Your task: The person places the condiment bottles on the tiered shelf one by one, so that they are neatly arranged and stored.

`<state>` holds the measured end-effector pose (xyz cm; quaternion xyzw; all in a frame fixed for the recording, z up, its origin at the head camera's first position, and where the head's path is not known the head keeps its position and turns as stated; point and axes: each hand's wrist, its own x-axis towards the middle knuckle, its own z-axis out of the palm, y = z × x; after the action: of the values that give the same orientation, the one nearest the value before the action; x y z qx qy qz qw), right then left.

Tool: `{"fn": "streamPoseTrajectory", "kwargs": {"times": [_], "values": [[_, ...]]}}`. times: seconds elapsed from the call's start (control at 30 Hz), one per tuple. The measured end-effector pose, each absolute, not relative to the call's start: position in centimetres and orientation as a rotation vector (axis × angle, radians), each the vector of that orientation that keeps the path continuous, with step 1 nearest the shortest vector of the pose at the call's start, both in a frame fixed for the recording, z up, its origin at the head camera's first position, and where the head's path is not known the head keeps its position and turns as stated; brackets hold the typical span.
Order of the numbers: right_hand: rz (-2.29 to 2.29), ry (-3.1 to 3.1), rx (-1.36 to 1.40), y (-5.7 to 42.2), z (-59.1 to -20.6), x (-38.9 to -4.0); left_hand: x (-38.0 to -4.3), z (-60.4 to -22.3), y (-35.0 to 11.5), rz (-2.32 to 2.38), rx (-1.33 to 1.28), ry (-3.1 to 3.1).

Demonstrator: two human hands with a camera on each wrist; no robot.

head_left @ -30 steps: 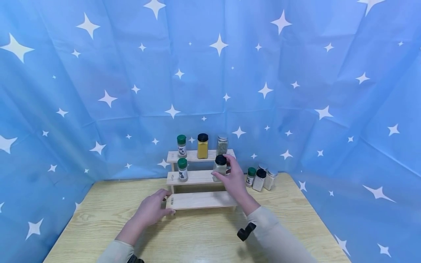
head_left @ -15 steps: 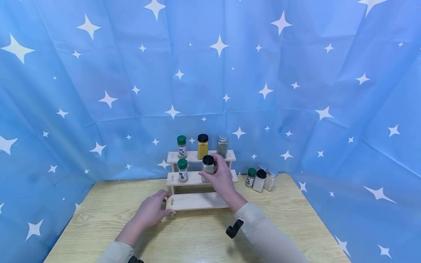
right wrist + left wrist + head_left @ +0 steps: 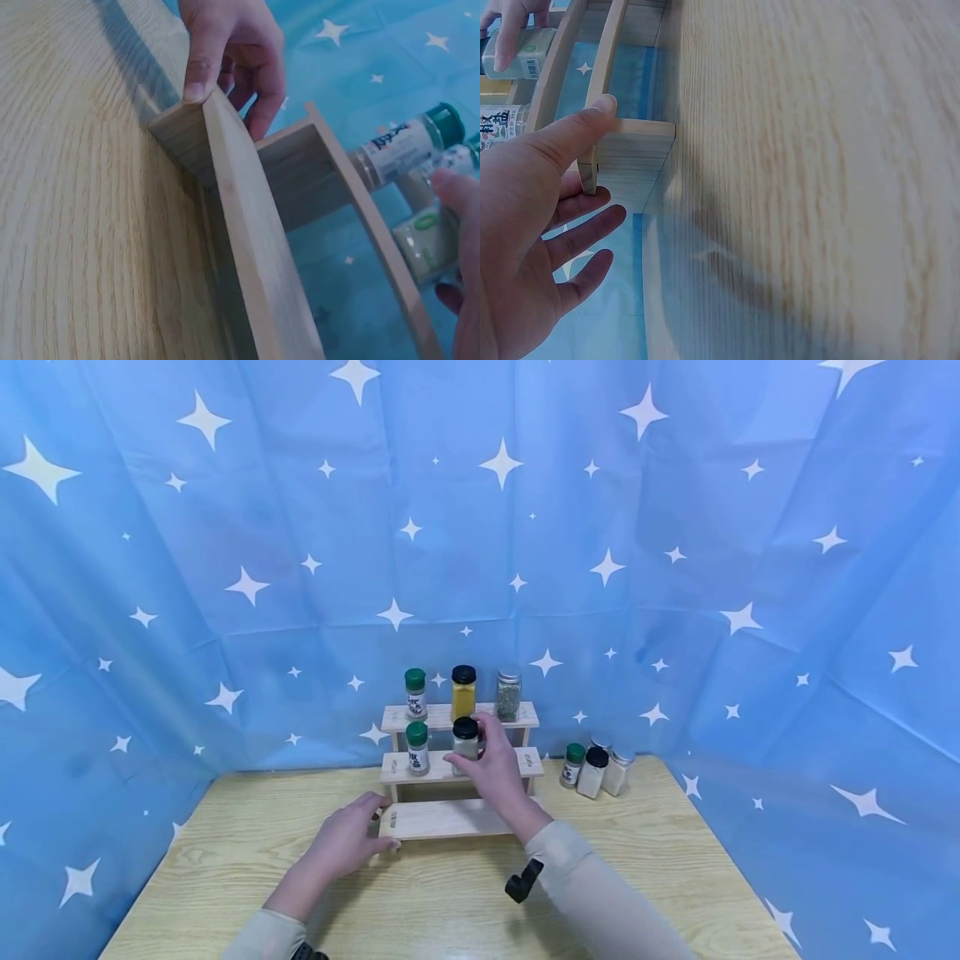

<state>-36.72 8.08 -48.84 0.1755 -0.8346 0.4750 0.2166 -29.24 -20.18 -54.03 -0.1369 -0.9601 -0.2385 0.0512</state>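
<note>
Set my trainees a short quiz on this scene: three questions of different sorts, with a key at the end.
1. Multiple choice. How many containers stand on the top shelf?
a) two
b) three
c) four

2. True or false? The left hand grips the bottom shelf.

3. Fill in the missing word. The right hand holds a clear jar with a ______ lid.

Key:
1. b) three: one with a green lid, one with a black lid and one with a silver lid.
2. True: it grips the shelf's left end, as the head view shows.
3. black
</note>
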Motion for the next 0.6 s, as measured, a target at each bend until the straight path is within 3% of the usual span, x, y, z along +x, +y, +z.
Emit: {"fn": "streamPoseTrajectory", "kwargs": {"times": [0.6], "values": [[1.31, -2.344, 0.438, 7.79, -49.24, -36.48, -29.29, -54.17, -20.29, -0.736, -0.407, -2.925]]}}
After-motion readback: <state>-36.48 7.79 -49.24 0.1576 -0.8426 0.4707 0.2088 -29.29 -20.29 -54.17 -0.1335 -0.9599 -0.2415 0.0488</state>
